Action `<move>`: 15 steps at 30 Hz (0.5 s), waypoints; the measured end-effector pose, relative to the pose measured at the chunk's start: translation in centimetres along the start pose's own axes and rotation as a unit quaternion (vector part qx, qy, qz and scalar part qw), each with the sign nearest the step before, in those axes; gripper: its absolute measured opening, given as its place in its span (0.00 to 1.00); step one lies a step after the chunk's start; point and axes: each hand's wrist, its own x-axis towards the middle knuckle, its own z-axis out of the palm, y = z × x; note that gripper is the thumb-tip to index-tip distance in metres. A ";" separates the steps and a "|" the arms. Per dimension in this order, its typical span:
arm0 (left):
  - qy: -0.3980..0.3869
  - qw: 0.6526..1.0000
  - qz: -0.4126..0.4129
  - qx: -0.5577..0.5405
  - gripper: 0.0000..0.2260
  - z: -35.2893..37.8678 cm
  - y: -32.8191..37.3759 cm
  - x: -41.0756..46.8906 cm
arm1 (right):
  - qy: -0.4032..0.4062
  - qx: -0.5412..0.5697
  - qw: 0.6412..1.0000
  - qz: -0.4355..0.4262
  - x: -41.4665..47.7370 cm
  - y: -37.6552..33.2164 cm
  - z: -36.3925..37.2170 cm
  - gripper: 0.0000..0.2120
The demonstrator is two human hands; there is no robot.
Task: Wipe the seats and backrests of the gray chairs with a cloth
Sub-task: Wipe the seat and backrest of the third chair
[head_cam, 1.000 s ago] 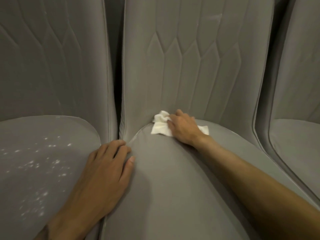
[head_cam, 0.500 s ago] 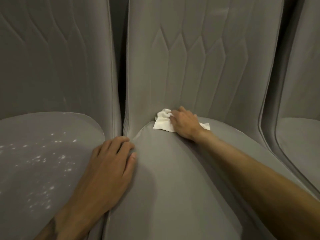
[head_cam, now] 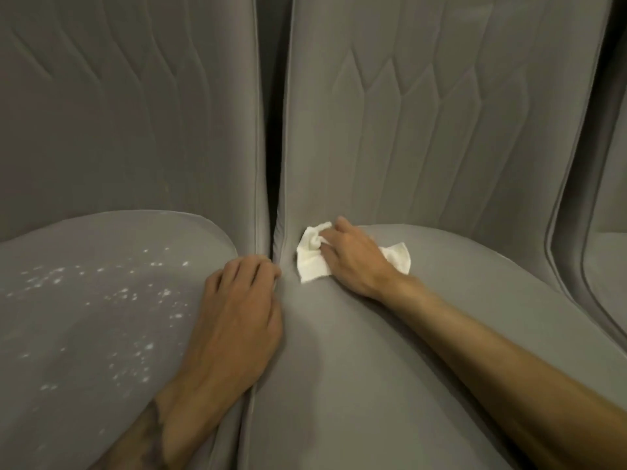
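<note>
Three gray chairs stand side by side and fill the frame. The middle seat (head_cam: pixel 390 368) takes the centre and lower right, with its quilted backrest (head_cam: pixel 424 130) above it. The cloth (head_cam: pixel 314 266), white and crumpled, lies at the back left corner of this seat, just where the seat meets the backrest, a little right of the frame centre. The right grip (head_cam: pixel 356 262), a bare hand, is clenched on the cloth: its fingers are curled over the bunched upper part, and one corner of the cloth shows out from under the wrist side, to the right. The forearm (head_cam: pixel 509 351) runs from there to the lower right corner.

The left grip (head_cam: pixel 237 317) rests at the centre of the frame, on the line between the left seat (head_cam: pixel 101 317) and the middle seat. Its fingers are bent, with the tips at the narrow gap between the two chairs. I cannot tell if it grasps the seat edge or only leans on it.

The left seat has many small white specks (head_cam: pixel 129 293). Its backrest (head_cam: pixel 118 113) fills the upper left. A third chair (head_cam: pixel 607 266) shows partly at the right edge.
</note>
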 end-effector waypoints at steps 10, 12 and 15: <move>-0.016 1.000 -0.018 0.006 0.12 0.0 0.2 0.0 | -0.017 0.001 1.000 0.007 -0.5 -1.1 -0.3 0.14; -0.013 1.000 -0.015 0.017 0.12 0.1 0.2 0.1 | -0.014 0.053 0.997 -0.062 -2.8 -2.5 0.5 0.13; -0.006 1.000 -0.007 0.015 0.13 0.1 0.1 0.0 | -0.038 0.065 0.993 -0.090 -4.1 -1.6 -0.1 0.14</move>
